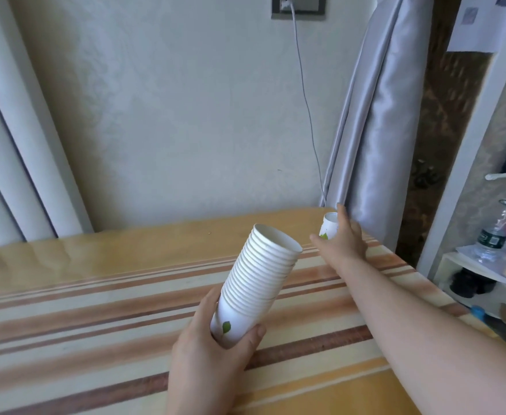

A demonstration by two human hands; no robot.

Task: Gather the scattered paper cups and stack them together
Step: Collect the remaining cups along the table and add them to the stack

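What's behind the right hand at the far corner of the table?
A single paper cup stands there, partly hidden by the right hand. Its rim and a green leaf print show; its base and the grip are covered.

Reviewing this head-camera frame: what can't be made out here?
- Lone cup: largely hidden by the right hand, so its grip is unclear.
- Stack of cups: base covered by the left hand; rims too tight to count.
- Shelf items: blurred, cut by the right edge.

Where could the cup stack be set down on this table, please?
Bare striped table lies left of the left hand and cup stack, back to the wall. The far right corner is crowded: the right hand reaches a single cup beside the curtain.
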